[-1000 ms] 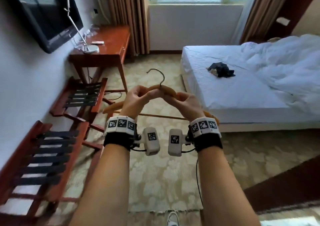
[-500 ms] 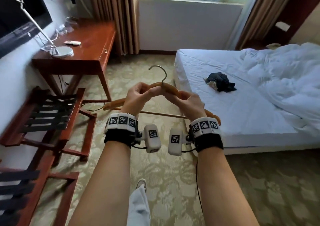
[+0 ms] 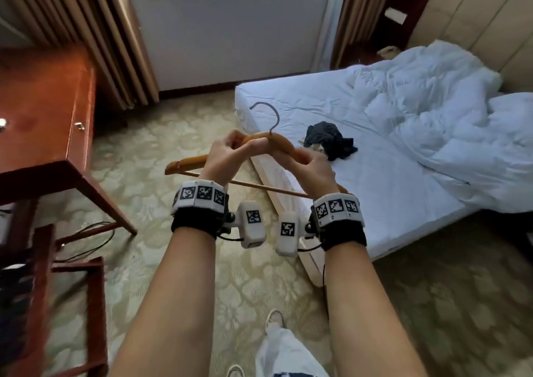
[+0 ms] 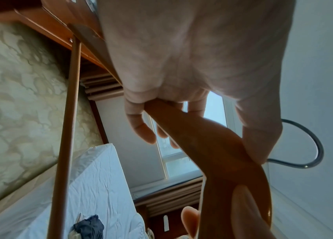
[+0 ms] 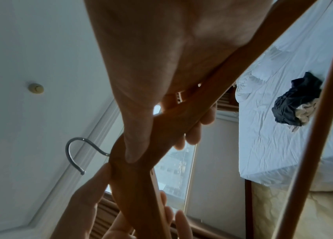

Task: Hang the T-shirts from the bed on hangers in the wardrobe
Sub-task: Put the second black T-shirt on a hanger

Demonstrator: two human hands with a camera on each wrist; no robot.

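Observation:
A wooden hanger (image 3: 284, 143) with a grey metal hook (image 3: 266, 114) is held up in front of me by both hands. My left hand (image 3: 230, 153) grips its left shoulder, thumb and fingers wrapped round the wood (image 4: 212, 145). My right hand (image 3: 310, 164) grips the right shoulder (image 5: 161, 134) close beside the left. The hanger's thin lower bar (image 3: 271, 188) runs under both wrists. A crumpled dark T-shirt (image 3: 330, 140) with a pale piece of cloth under it lies on the white bed sheet (image 3: 389, 180), just beyond the hanger.
The bed's rumpled white duvet (image 3: 450, 111) fills the right. A red-brown wooden desk (image 3: 43, 117) stands at the left, a luggage rack (image 3: 57, 275) below it. Curtains (image 3: 109, 36) and a window wall are ahead. Patterned carpet (image 3: 173, 134) lies between desk and bed.
I have walked toward the bed; the desk and luggage racks slid left and the T-shirt is nearer. Both hands keep the same grip on the hanger.

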